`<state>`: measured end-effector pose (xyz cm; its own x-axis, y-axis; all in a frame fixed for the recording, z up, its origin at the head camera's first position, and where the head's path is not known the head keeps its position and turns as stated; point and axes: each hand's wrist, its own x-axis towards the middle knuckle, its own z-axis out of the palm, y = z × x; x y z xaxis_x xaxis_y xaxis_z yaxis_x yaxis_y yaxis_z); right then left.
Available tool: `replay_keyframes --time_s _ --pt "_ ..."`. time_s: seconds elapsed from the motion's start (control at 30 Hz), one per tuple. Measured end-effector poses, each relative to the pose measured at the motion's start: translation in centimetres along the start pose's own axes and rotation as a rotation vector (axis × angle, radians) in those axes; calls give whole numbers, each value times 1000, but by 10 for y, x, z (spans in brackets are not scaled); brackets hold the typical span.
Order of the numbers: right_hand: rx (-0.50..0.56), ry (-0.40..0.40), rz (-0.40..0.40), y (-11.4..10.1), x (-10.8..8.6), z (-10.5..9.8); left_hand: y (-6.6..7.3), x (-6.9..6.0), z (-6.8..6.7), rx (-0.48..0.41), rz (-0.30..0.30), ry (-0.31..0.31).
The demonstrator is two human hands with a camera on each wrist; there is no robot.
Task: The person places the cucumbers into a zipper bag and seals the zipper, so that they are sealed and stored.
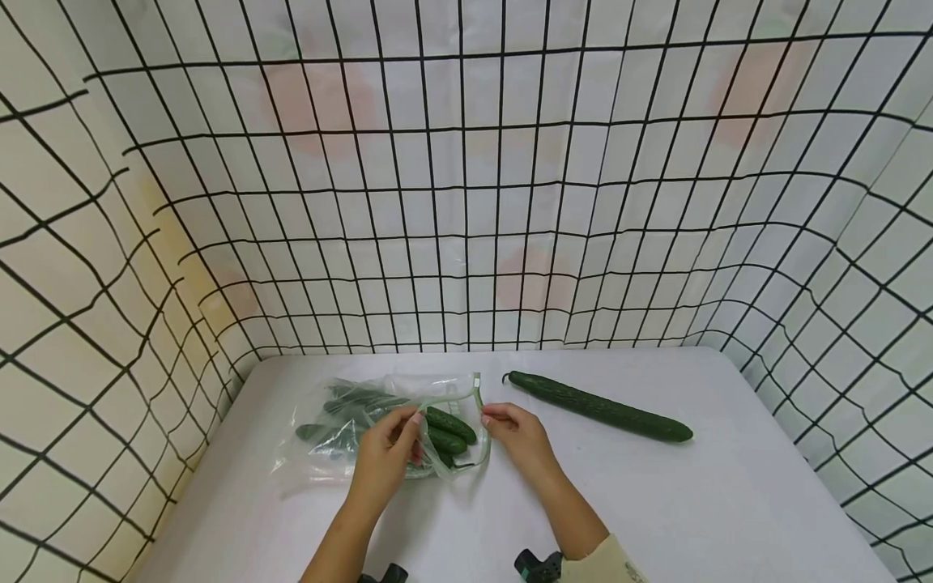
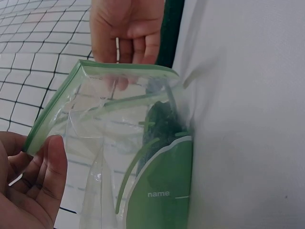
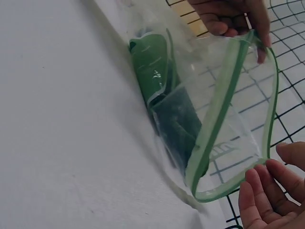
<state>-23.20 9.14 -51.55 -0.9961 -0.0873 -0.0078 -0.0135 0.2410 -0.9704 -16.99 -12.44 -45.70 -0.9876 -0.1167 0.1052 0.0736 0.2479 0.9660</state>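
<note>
A clear zip bag (image 1: 306,465) lies on its side on the table, its green-edged mouth spread toward the right. Several green cucumbers (image 1: 450,425) are inside, some of their ends showing through the opening. My left hand (image 1: 386,449) pinches the bag's rim between thumb and fingers; the left wrist view shows the green zip strip (image 2: 52,107) there. Across the mouth, my right hand (image 1: 521,433) pinches the opposite part of the rim, as the right wrist view shows at the green edge (image 3: 274,102). A printed green label (image 2: 159,195) reading "name" covers part of the bag.
One long cucumber (image 1: 601,406) lies on the white table (image 1: 700,502), right of the bag and beyond my right hand. White walls with a black grid (image 1: 466,194) enclose the table at the back and sides.
</note>
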Motion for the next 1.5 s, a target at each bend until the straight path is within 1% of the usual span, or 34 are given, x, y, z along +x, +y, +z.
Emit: replay_keyframes --time_s 0.13,0.3,0.47,0.57,0.63,0.8,0.93,1.13,1.27,1.5 --pt "2 4 0 -5 -1 -9 -1 1 0 3 3 2" --pt "-3 12 -25 -8 -1 -20 -3 2 0 9 3 4" --pt "-4 18 -41 -9 0 -29 -19 8 1 8 -5 5" --pt "3 29 -45 -10 1 -35 -27 9 1 2 1 5" --pt "5 35 -42 -12 1 -40 -29 9 0 -10 20 -3" --pt "-1 50 -22 -13 2 -57 -32 9 -4 -20 58 -25" --pt "-4 66 -17 -13 3 -70 -34 9 -4 -15 66 -23" --pt "6 95 9 -11 3 -88 -34 9 -4 -1 63 -30" --pt "10 119 4 -5 1 -100 -33 9 -4 2 65 -33" --pt "-55 147 12 7 -2 -124 -31 10 -3 -21 59 -35"
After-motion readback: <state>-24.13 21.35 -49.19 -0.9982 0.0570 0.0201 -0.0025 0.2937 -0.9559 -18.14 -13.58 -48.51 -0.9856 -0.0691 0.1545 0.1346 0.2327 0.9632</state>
